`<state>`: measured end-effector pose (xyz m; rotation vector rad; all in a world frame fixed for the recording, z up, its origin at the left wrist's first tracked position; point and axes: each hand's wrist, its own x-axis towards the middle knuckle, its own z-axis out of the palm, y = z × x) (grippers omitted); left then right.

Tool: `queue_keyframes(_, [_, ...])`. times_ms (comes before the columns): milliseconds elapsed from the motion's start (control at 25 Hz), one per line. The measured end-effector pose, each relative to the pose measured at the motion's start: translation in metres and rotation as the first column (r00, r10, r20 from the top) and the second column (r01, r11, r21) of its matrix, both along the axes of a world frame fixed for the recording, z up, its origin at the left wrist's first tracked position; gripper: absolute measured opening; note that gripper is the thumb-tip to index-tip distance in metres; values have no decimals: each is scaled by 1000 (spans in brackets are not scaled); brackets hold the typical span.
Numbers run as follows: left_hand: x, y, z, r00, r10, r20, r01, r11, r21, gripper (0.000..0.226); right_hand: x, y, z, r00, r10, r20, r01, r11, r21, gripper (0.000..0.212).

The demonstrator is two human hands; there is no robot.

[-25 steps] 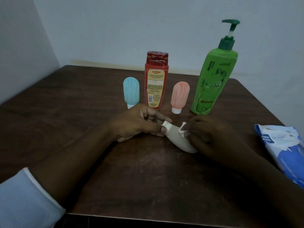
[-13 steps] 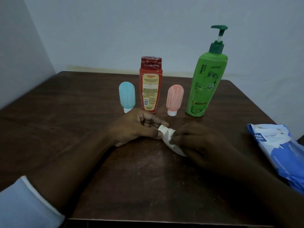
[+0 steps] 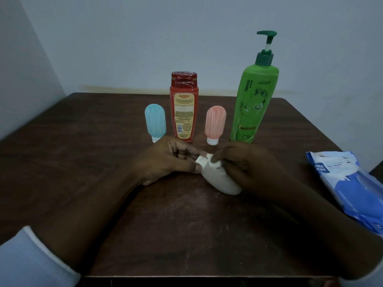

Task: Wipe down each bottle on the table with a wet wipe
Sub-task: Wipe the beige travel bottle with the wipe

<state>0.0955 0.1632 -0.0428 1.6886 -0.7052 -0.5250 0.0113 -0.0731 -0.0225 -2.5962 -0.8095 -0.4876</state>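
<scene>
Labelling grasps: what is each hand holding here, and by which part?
The left hand pinches the white bottle at its cap end; the right hand grips a wet wipe against the bottle's body.

At the centre of the frame a cream bottle (image 3: 222,180) lies tilted on the dark wooden table (image 3: 99,162). The left hand (image 3: 165,160) pinches its cap end. The right hand (image 3: 248,165) covers the bottle's right side and presses what seems to be a bunched wet wipe (image 3: 215,161) near the neck.

Behind the hands stand four bottles in a row:
- a blue bottle (image 3: 155,121), cap down
- a red bottle (image 3: 184,108)
- a pink bottle (image 3: 215,123), cap down
- a tall green pump bottle (image 3: 252,104)

A blue-and-white wipes pack (image 3: 352,183) lies at the right edge of the frame. A pale sleeve (image 3: 31,259) shows at lower left.
</scene>
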Motion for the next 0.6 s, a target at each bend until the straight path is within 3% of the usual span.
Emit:
queue_keyframes(240, [-2, -3, 0, 1000, 7, 8, -7, 1000, -24, 44, -5, -4, -1, 998, -24, 50, 19, 995, 102, 24])
queue_keyframes(480, [-3, -5, -1, 1000, 23, -18, -24, 1000, -19, 43, -7, -28, 7, 993, -10, -116, 12, 1000, 15, 8])
queue_keyframes(600, [-3, -6, -1, 999, 28, -35, -29, 999, -28, 40, -9, -28, 5, 998, -67, 6, 67, 995, 70, 13])
